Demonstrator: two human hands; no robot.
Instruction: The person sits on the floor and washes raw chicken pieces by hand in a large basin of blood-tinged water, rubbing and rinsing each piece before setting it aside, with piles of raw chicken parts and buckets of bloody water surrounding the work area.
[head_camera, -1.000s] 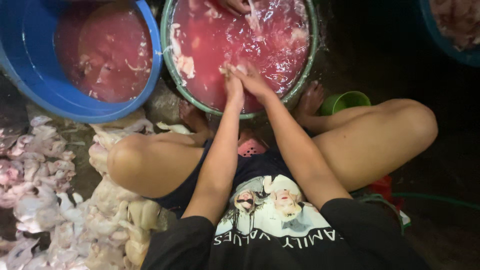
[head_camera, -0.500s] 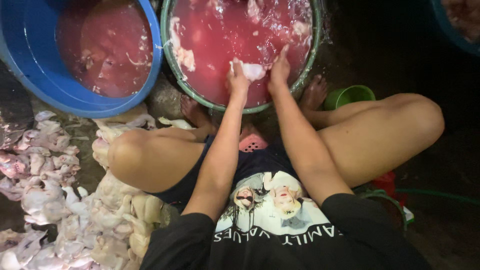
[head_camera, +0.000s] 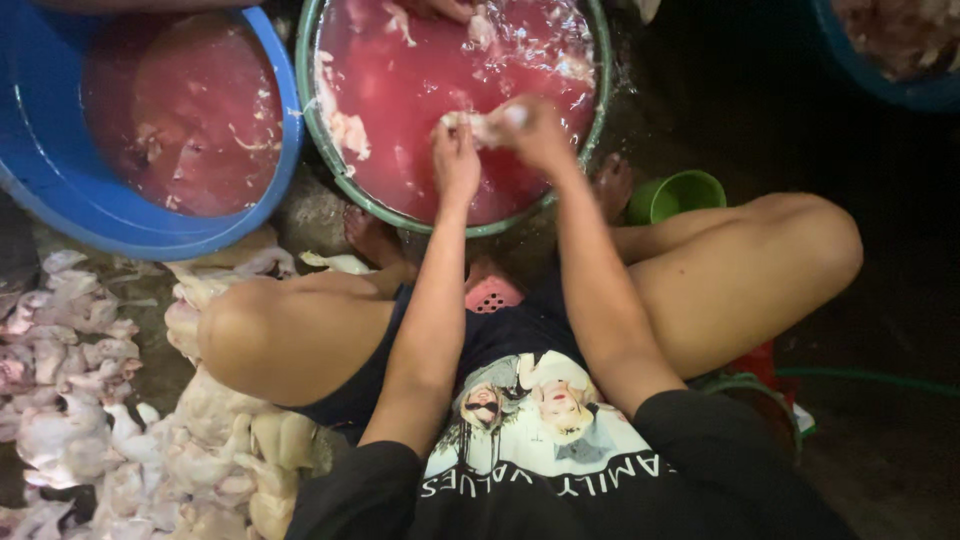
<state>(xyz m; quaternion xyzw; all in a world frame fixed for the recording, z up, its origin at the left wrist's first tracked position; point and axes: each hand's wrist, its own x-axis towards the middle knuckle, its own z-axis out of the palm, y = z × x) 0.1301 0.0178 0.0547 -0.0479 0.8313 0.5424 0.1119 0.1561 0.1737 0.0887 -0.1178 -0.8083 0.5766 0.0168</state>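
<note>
Both hands are now lifting a pale meat piece (head_camera: 487, 125) above the green basin (head_camera: 330, 170), left hand (head_camera: 455, 160) and right hand (head_camera: 535, 135) fingers pinching it, where earlier they were dipping in the red water.

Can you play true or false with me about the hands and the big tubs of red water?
1. Both hands hold a pale piece of meat over the green tub. True: the left hand and the right hand grip it together.
2. The blue tub is dry inside. False: it holds red water.
3. A small green cup sits by the person's right leg. True.
4. The pile of pale meat lies on the person's right. False: it lies on the left.
</note>
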